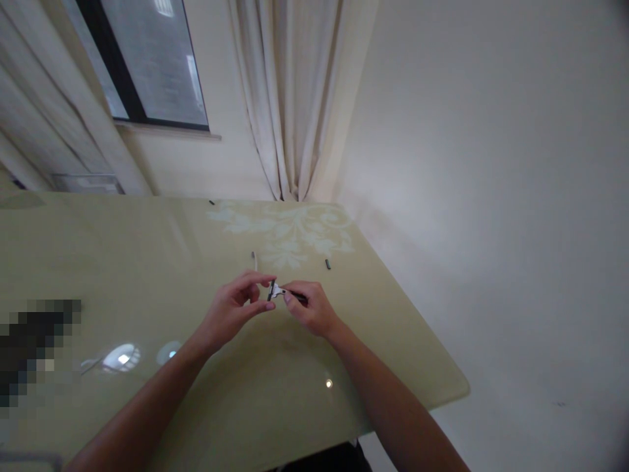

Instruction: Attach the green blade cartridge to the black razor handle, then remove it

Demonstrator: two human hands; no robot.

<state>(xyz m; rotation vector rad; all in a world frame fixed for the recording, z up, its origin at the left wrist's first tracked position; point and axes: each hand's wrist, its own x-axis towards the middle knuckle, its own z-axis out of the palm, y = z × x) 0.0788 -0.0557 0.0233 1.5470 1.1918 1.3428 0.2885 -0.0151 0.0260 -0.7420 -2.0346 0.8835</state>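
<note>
Over the table, a razor [277, 290] is held between my two hands. My right hand [312, 308] is closed round its dark handle, with the thumb near the silver neck. The fingertips and thumb of my left hand [234, 307] pinch the dark razor head [271, 290] at its two ends. Head and neck meet, but whether they are locked together I cannot tell. Beyond the right hand lies a small dark piece [328, 264], like a razor cartridge. A thin pale item with a dark tip [254, 259] rests just past the left hand.
The glossy yellow-green table [275, 400] has a pale floral pattern and light reflections. Another small dark piece [211, 202] lies near its far edge. A blurred-out dark patch [34, 341] is at the left. A wall [491, 229] runs along the right side; curtains [289, 98] hang behind.
</note>
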